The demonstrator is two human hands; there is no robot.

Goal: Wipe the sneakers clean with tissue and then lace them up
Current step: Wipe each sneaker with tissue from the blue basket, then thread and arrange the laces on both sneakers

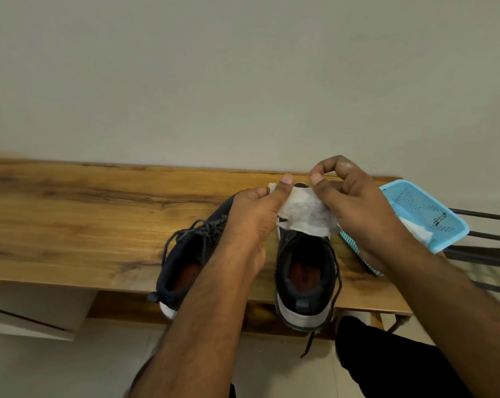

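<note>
Overhead, left hand (253, 214) and right hand (355, 205) each pinch the soiled wet wipe (306, 215), stretched above two dark sneakers (303, 271) on the worktop (71, 214); blue basket (426, 214) at three o'clock.

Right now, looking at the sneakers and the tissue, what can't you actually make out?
- Head view: toe of the right sneaker, hidden behind the tissue that both hands hold.
- Front of the left sneaker, covered by the left hand.
- Near part of the blue basket, blocked by the right hand.
- The basket's small dark marking: too small to read.
</note>
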